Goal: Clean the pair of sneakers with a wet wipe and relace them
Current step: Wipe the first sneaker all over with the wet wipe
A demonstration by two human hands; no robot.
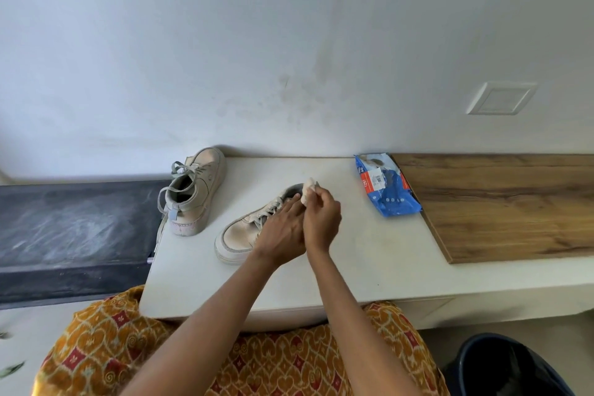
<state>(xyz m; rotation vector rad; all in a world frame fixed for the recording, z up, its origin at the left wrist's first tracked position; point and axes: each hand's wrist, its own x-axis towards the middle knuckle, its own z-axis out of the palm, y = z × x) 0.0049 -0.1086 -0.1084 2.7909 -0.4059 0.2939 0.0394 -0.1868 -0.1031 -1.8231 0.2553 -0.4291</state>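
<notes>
place: looks like a room in someone's home, nothing workshop-y
wall: plain painted wall (pixel 289 42) with smudges and a blank switch plate (pixel 501 99)
counter: low white built-in counter (pixel 369 260) with a wood-grain panel (pixel 514 202) on it
floor side: dark bin (pixel 501 366) tucked beside it
everyday stuff: worn sneakers (pixel 196 190) and a wet wipe pack (pixel 387 185)

Matt sneakers (pixel 239 231), perhaps leather
</notes>
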